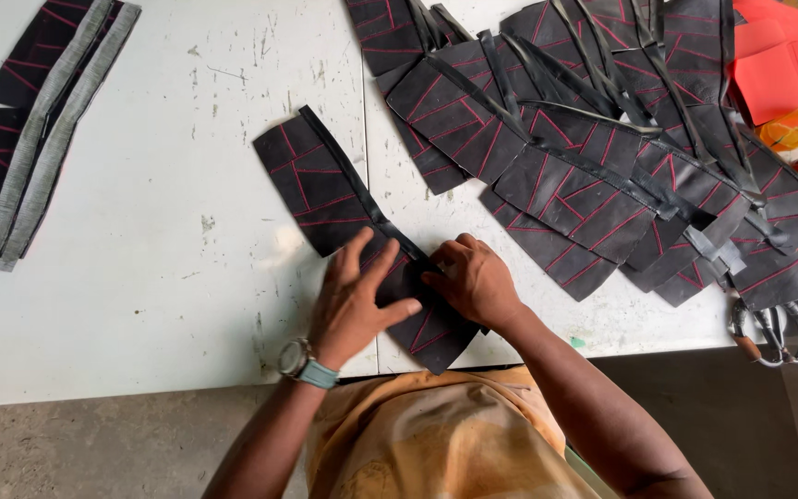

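Left hand (355,300) flat, open on black panel (362,236) | right hand (475,279) pinching edge strip (348,176), fingertips hidden

Panel (325,189) lies left of the pile (602,139) (scissors (768,333) right).

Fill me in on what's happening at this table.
A person presses both hands on a black curved panel with red stitching lying on the white table. The left hand lies flat on it; the right hand pinches the black strip along its edge. A heap of matching panels lies to the right, scissors at the table edge, and grey-trimmed pieces far left.
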